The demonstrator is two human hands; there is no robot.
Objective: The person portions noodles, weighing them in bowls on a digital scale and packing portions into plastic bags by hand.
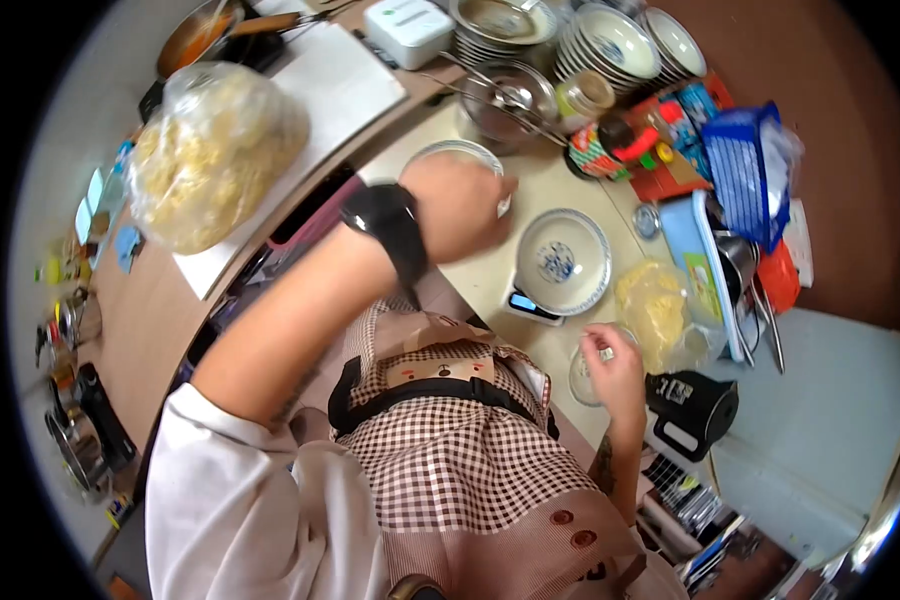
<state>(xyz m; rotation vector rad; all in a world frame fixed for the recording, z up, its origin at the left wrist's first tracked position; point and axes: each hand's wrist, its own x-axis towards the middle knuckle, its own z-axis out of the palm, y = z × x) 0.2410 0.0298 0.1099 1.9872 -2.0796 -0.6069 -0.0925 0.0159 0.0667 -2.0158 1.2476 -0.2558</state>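
Note:
My left hand [460, 210], a black watch on its wrist, is blurred over the counter with its fingers curled in. A small white bit shows at the fingertips; I cannot make out what it is. Partly behind this hand is a bowl [457, 147]. To its right, a white bowl with a blue pattern [560, 262] sits on a small digital scale [536, 306]. My right hand [615, 362] has its fingers drawn together above a clear round dish [582, 382]; what they pinch, if anything, is hidden. Beside it lies a plastic bag of yellow food [654, 310].
Stacked bowls [610, 45], a metal pot [508, 105], a jar [585, 97] and a red-capped bottle [602, 147] line the back. A black kettle [692, 412] stands right, near a blue tray [705, 265]. Left are a large bag of noodles [215, 160] and a pan [198, 38].

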